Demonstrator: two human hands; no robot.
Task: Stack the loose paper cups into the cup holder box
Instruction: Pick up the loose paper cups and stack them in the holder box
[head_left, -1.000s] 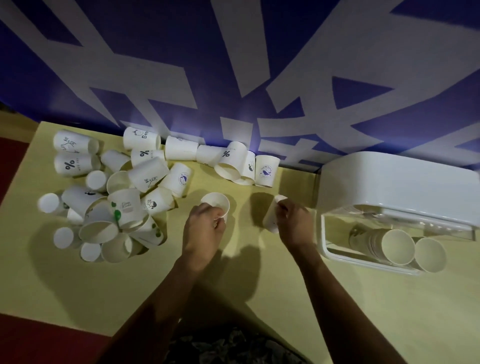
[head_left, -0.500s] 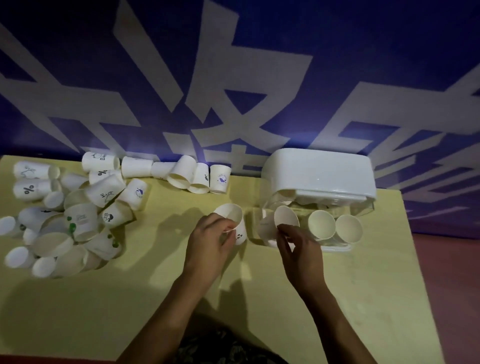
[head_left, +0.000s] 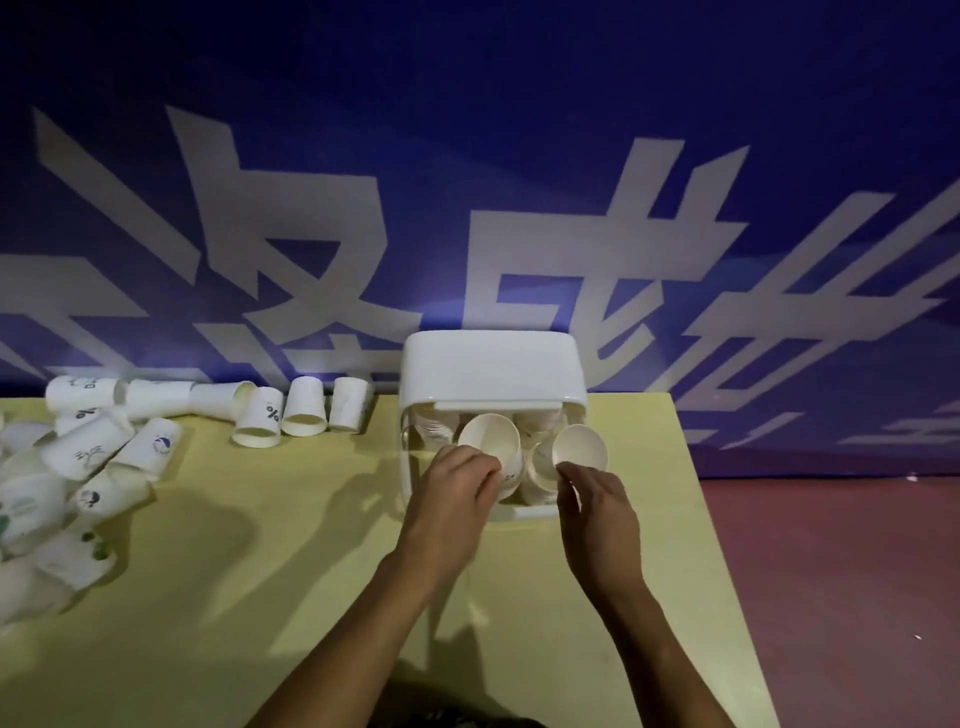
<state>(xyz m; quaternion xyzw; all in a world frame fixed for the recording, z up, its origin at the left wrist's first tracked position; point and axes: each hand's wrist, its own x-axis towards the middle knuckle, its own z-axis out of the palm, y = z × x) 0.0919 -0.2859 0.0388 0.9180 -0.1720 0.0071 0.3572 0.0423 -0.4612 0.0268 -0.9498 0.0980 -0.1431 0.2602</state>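
Left of the cup holder box (head_left: 493, 364), on the yellow table (head_left: 270, 571): a big heap of loose paper cups (head_left: 98, 467), lying tumbled and not yet stacked, plus a short row (head_left: 301, 415) nearer the box. At the box's open front: left hand (head_left: 457, 493) gripping one cup (head_left: 491, 447), right hand (head_left: 597, 504) pinching another cup (head_left: 579, 449) by the rim, both mouths facing out. Inside, some nested cups (head_left: 436, 431) dimly visible. Judged barely begun; most cups left.

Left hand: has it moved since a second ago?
Yes. The left hand carried its cup rightward from the open table beside the loose pile to the box opening.
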